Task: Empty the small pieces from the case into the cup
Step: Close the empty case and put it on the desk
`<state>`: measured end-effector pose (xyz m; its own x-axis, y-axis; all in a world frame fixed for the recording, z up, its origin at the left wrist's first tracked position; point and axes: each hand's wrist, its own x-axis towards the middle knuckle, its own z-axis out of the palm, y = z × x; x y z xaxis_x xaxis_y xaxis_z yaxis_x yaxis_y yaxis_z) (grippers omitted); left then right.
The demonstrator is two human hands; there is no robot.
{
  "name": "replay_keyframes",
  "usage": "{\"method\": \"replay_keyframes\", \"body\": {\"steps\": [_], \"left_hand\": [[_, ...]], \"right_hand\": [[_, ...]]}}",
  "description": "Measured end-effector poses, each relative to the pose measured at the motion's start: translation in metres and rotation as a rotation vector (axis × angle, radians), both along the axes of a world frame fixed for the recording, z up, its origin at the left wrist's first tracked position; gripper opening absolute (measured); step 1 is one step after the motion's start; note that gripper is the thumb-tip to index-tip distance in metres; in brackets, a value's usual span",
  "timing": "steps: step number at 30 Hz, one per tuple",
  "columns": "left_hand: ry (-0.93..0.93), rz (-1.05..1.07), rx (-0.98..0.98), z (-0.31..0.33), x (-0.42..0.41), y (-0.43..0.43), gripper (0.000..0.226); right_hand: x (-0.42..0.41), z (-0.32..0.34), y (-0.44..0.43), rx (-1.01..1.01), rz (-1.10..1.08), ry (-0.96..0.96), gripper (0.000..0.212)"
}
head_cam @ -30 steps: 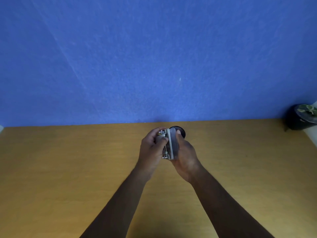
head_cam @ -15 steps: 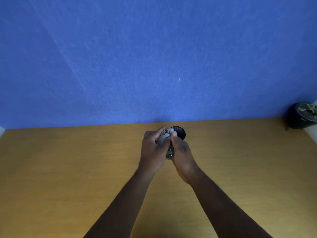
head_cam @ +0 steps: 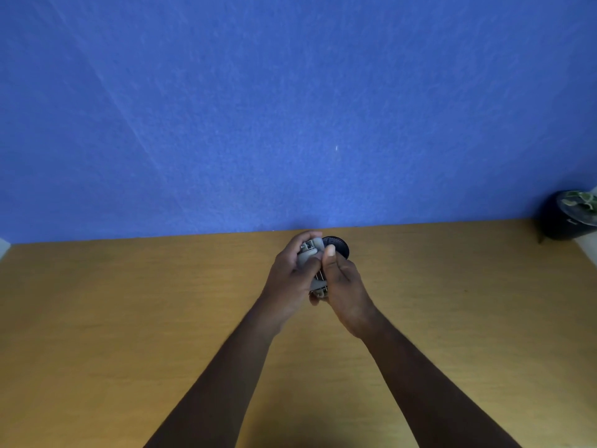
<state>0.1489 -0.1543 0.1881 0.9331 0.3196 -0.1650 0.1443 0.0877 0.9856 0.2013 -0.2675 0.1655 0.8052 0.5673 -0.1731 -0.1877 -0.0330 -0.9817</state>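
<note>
Both grips, left hand (head_cam: 292, 273) and right hand (head_cam: 344, 282), clamp the small grey plastic case (head_cam: 310, 257) above the wooden worktop (head_cam: 129, 318), just before the round black cup (head_cam: 337, 245); opening appears under way, and tipping over the cup follows.

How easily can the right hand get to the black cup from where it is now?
Probably yes. The cup stands just beyond the right hand with nothing between, but that hand and the left hand both hold the case.

Wood table (head_cam: 129, 318) w/ dark cup (head_cam: 339, 245) & plant pot (head_cam: 562, 221).
</note>
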Motion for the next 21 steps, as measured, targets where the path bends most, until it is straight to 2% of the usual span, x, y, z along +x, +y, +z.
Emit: {"method": "replay_keyframes", "body": {"steps": [6,9,11,16,21], "left_hand": [[0.066,0.087,-0.047,0.001,0.006,0.004,0.021],[0.046,0.164,-0.177,-0.003,0.009,0.009,0.024],[0.007,0.209,-0.267,-0.007,0.01,0.017,0.03],[-0.047,0.194,-0.509,-0.006,0.007,0.029,0.038],[-0.008,0.192,-0.515,-0.008,0.004,0.037,0.03]], "right_hand": [[0.003,0.003,0.0,0.119,0.029,0.105,0.061],[0.003,0.001,-0.004,0.204,0.001,0.24,0.06],[0.004,-0.002,-0.009,0.234,-0.008,0.305,0.052],[0.005,-0.01,-0.017,0.263,-0.056,0.335,0.041],[0.003,-0.01,-0.016,0.273,-0.089,0.347,0.04]]}}
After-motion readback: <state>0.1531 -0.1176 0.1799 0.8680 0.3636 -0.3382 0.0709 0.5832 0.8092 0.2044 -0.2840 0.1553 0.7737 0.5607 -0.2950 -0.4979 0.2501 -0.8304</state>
